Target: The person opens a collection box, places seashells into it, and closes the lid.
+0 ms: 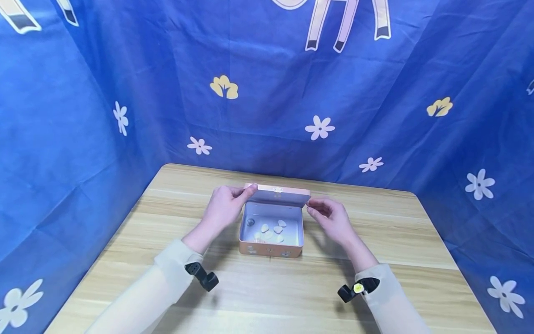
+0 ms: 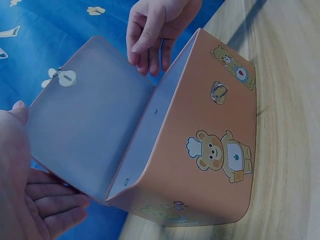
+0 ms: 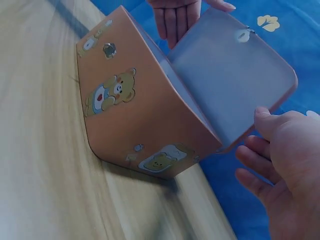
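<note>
An orange tin box point(image 1: 270, 250) with bear pictures stands on the table, its hinged lid point(image 1: 277, 197) raised. Several small white pieces point(image 1: 277, 229) and a round grey object point(image 1: 250, 222) lie inside; what they are is too small to tell. My left hand point(image 1: 222, 204) holds the lid at its left corner, thumb on the edge and fingers behind. My right hand point(image 1: 331, 218) is at the lid's right edge, fingers loosely bent. In the right wrist view its thumb point(image 3: 267, 120) is at the lid's edge, the other fingers beside it.
The light wooden table point(image 1: 375, 241) runs back to a blue curtain point(image 1: 258, 125) with white and yellow flowers, which also hangs along both sides. A clasp point(image 2: 219, 92) sticks out from the box's front. Each wrist wears a black strap with a small camera point(image 1: 208, 280).
</note>
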{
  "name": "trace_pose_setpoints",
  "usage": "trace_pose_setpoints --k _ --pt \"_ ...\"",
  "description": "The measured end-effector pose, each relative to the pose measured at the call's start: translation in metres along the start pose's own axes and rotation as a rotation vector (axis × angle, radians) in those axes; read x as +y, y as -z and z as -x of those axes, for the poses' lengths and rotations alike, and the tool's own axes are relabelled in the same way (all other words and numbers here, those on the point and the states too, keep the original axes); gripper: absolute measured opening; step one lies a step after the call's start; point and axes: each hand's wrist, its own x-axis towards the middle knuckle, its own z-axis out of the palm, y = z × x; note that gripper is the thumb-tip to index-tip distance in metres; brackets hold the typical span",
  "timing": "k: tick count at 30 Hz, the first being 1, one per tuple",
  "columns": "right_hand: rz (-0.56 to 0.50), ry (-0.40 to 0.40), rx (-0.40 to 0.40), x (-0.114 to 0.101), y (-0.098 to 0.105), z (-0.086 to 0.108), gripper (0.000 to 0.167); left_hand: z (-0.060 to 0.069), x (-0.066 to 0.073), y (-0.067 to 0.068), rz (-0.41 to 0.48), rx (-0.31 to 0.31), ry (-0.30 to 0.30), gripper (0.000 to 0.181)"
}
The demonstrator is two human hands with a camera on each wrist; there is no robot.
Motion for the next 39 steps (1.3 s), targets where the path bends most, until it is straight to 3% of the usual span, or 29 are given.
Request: trace_pose_setpoints --k 6,18,31,39 --pt "-0.041 -0.017 -0.008 -0.008 -0.003 0.010 0.024 0.002 0.000 0.001 -0.003 -0.005 -0.015 0.078" --pt "-0.304 -0.083 -0.117 -0.032 -0.020 0.023 0.026 0.010 -0.002 0.003 -0.021 -0.022 -0.046 0.075" --pt "-0.402 -0.119 -0.173 -0.046 -0.048 0.028 0.035 0.019 -0.011 0.001 -0.029 -0.037 -0.166 0.056" --pt "-0.446 -0.152 -0.151 -0.051 -0.064 0.027 0.035 0.025 -0.016 0.000 -0.028 -0.054 -0.157 0.069"
